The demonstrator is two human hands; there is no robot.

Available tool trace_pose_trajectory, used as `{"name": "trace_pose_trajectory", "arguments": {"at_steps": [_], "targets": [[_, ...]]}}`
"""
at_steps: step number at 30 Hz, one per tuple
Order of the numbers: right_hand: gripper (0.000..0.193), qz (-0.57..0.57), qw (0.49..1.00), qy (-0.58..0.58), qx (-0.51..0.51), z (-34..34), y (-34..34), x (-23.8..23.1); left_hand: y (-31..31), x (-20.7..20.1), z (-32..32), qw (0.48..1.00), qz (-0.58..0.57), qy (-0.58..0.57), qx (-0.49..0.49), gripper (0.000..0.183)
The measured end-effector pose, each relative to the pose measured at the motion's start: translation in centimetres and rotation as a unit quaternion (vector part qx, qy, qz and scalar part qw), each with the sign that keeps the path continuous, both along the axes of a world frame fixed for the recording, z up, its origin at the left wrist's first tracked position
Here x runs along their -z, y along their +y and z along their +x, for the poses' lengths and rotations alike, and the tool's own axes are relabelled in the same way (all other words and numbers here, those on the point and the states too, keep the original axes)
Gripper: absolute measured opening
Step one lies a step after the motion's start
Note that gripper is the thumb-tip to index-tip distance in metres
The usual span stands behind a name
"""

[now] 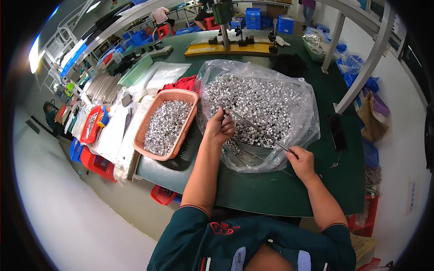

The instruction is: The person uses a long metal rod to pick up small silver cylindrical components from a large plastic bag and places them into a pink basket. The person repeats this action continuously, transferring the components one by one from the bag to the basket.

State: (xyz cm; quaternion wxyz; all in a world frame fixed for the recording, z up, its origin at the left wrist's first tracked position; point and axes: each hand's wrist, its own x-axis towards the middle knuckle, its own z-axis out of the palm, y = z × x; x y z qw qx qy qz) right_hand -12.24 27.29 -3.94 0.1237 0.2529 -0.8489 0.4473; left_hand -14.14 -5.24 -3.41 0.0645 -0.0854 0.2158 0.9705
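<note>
A thin metal rod (pixel 260 130) lies between the two hands, above the open clear plastic bag (pixel 307 113) on the green worktop (pixel 337 183). Its long axis slants from the left hand (pixel 220 127) down toward the worktop's front right corner, where the right hand (pixel 301 161) grasps its lower end between thumb and curled fingers. The upper end comes right up to the left hand's fingertips, so that hand is the nearer to the far tip, which points away from the right hand, toward the worktop's back left. The left hand is half curled, palm turned up (whether its fingers pinch the tip, or a small part on it, cannot be told).

The bag sits toward the worktop's front edge and holds a broad heap of short silvery metal sleeves (pixel 253 97), its loose film spread around them. To its left, by the worktop's left edge, a salmon-pink plastic basket (pixel 156 156) carries a similar load of silvery pieces (pixel 167 126). A pale green tray (pixel 137 71) stands behind the basket, and a small red tray (pixel 96 110) farther left contains slim metallic pieces.
</note>
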Motion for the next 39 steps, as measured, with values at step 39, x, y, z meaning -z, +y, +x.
{"name": "trace_pose_trajectory", "arguments": {"at_steps": [39], "targets": [[0.012,0.033,0.996,0.072,0.044,0.6,0.2,-0.7,4.4,0.1,-0.3,0.995,-0.013,0.023,-0.101,0.024]]}}
